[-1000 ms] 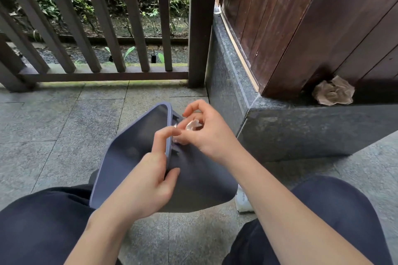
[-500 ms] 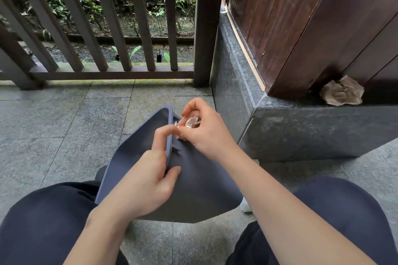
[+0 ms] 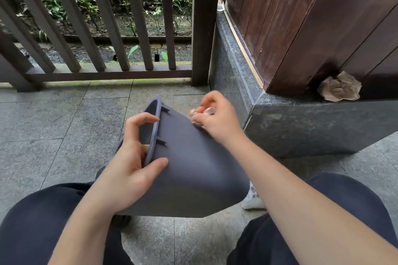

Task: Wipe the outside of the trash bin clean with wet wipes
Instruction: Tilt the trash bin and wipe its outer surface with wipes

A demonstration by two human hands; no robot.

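Along the far left, a dark wooden railing (image 3: pixel 90 28) of slanted bars fences off green plants and gravel, and below it grey stone floor tiles (image 3: pixel 53 127) run toward the viewer. Lower left, a knee in dark trousers (image 3: pixel 43 221) fills the corner.

Next comes the left hand (image 3: pixel 129 170), which grips the trash bin (image 3: pixel 193 174) at its rim: the thumb lies on the outer wall while the fingers curl over the edge, the forefinger hooked above the lip. This bin is a dark grey-blue plastic tub, held tilted between the knees above the floor, its mouth turned to the left and its base toward the right. Small ribs stick out just under its rim.

Right of centre, the right hand (image 3: pixel 215 118) sits at the bin's upper far edge, fingers curled round a small crumpled wet wipe (image 3: pixel 207 111); whether the wipe touches the wall cannot be told. Beneath the right forearm a white packet (image 3: pixel 252 198) lies on the floor, partly hidden by the bin.

Further right stands a grey granite ledge (image 3: pixel 301 127) under a brown timber wall (image 3: pixel 301 17). On that ledge rests a crumpled brownish paper wad (image 3: pixel 339 89), against the wood. The other trousered knee (image 3: pixel 323 211) fills the lower right.
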